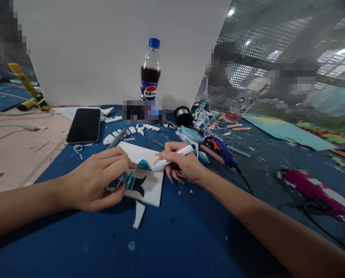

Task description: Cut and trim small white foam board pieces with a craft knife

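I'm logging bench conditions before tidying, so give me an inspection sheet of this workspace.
Surface: blue tabletop with small flecks; pinkish surface at left.
Work pieces: white pad bearing a teal piece and dark forked shape.
Clutter: white scraps, phone, cola bottle, spool.
Hands: right hand grips a white pen, tip by the teal piece; left hand over the pad, grip unclear.
Cables: black cords on the blue tool and magenta tool; pale cable at left.
Surroundings: white panel behind, mesh at right.

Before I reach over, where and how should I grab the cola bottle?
Probably around its upper body, below the shoulder, from the front: the cola bottle stands upright, with the white panel behind it and its base hidden.
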### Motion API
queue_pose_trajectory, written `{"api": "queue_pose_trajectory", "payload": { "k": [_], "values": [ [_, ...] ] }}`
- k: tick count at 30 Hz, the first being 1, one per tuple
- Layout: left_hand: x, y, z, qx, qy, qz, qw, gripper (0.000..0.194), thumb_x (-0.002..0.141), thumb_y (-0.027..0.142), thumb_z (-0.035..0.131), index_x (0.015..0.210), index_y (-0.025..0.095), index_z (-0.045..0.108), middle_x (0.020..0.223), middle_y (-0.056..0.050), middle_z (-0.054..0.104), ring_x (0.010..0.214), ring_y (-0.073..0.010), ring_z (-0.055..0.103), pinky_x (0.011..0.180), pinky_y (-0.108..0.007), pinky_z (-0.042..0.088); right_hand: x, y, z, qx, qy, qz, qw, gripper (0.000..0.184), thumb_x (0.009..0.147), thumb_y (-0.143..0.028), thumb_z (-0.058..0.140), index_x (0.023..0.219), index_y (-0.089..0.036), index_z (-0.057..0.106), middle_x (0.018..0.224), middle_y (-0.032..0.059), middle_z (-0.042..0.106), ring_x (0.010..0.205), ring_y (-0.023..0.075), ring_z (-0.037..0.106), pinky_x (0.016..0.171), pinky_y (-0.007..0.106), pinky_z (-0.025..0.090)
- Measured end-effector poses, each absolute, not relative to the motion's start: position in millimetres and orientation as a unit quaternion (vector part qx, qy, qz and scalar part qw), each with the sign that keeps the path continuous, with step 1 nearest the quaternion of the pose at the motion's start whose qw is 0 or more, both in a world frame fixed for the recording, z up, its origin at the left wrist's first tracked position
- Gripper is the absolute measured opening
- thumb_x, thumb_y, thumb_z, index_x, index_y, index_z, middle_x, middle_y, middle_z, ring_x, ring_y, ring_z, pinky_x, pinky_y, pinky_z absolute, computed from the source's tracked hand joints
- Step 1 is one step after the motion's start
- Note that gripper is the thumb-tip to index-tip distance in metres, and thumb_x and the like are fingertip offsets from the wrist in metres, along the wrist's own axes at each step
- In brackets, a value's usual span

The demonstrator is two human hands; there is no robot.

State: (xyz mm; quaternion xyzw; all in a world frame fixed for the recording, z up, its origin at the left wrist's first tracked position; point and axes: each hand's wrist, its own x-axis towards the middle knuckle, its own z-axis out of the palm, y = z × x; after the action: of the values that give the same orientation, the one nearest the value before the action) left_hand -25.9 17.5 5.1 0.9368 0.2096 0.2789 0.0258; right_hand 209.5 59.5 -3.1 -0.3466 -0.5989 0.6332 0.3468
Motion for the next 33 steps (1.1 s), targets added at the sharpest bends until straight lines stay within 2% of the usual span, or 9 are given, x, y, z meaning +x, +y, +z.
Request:
{"api": "queue_pose_trajectory", "payload": {
  "k": [17, 25, 33],
  "values": [
    [-24.9, 17.9, 3.6, 0.936, 0.207, 0.283, 0.029, 0.01, 0.077, 0.009, 0.044, 0.082, 0.018, 0.04, 0.09, -0.01, 0.06, 0.081, -0.0215, 0.053, 0.067, -0.035, 0.047, 208.1, 59.1, -2.7, -0.354, -0.61, 0.622, 0.34, 0.032, 0.075, -0.028, 0.062, 0.053, -0.018, 0.041, 0.039, -0.0059, 0.055, 0.024, 0.0037, 0.042, 0.023, 0.012, 0.026],
    [-24.8, 17.7, 4.4, 0.936, 0.209, 0.281, 0.026, 0.01, 0.077, 0.009, 0.044, 0.081, 0.017, 0.04, 0.087, -0.01, 0.06, 0.08, -0.0211, 0.053, 0.067, -0.034, 0.046, 205.9, 62.9, -5.6, -0.336, -0.613, 0.613, 0.369, 0.029, 0.079, -0.033, 0.06, 0.061, -0.019, 0.042, 0.048, -0.0052, 0.059, 0.028, 0.0053, 0.045, 0.024, 0.015, 0.028],
    [-24.3, 17.8, 5.5, 0.937, 0.213, 0.277, 0.029, 0.008, 0.078, 0.01, 0.044, 0.08, 0.017, 0.04, 0.086, -0.009, 0.06, 0.08, -0.0204, 0.052, 0.067, -0.033, 0.046, 206.8, 62.3, -4.1, -0.338, -0.603, 0.626, 0.361, 0.031, 0.077, -0.026, 0.06, 0.055, -0.019, 0.038, 0.042, -0.0059, 0.057, 0.025, 0.0057, 0.044, 0.023, 0.014, 0.031]
  ]
}}
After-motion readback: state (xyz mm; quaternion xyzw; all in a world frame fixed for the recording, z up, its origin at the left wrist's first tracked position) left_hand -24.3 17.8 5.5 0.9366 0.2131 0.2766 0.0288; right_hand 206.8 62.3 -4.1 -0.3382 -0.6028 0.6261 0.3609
